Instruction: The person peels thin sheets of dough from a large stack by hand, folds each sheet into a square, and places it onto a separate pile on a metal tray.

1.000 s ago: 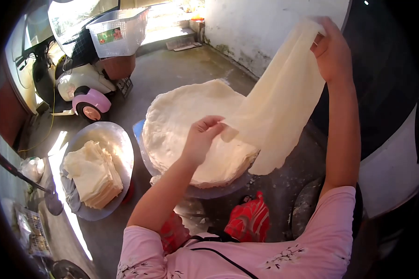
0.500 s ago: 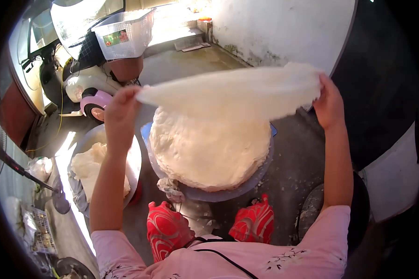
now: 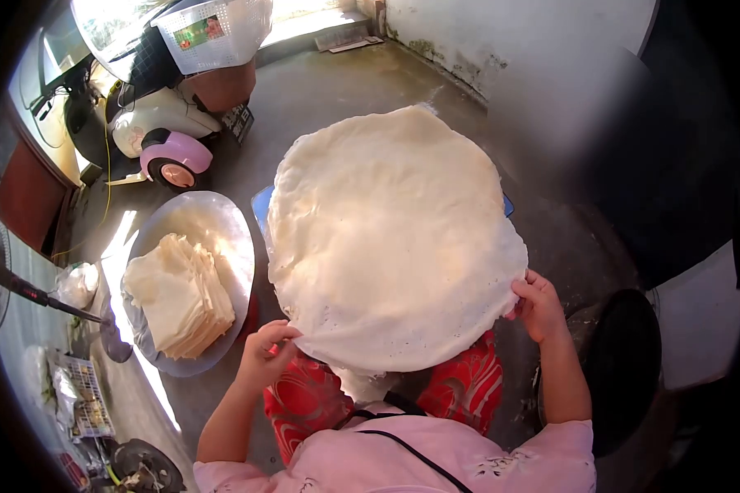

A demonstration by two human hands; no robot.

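A large, thin, round pancake sheet (image 3: 386,238), pale and ragged at its edge, lies spread out in front of me and covers the round stack seen beneath it earlier. With thumb and fingers, my left hand (image 3: 270,353) pinches its near left edge. My right hand (image 3: 538,304) grips the edge at the near right. Between the two hands, the near rim of the sheet hangs over my red patterned trousers (image 3: 464,382). To the left, a pile of folded pancake sheets (image 3: 181,300) sits in a round silver tray (image 3: 230,222).
A scooter with a pink wheel guard (image 3: 177,152) and a white plastic basket (image 3: 210,37) stands at the upper left. Beside my right arm is a dark round object (image 3: 621,370). A blue corner (image 3: 261,205) shows from under the sheet.
Both hands have come down and toward me, bringing the raised sheet from a folded-looking band in the air to lying flat over the stack. My view has shifted slightly.
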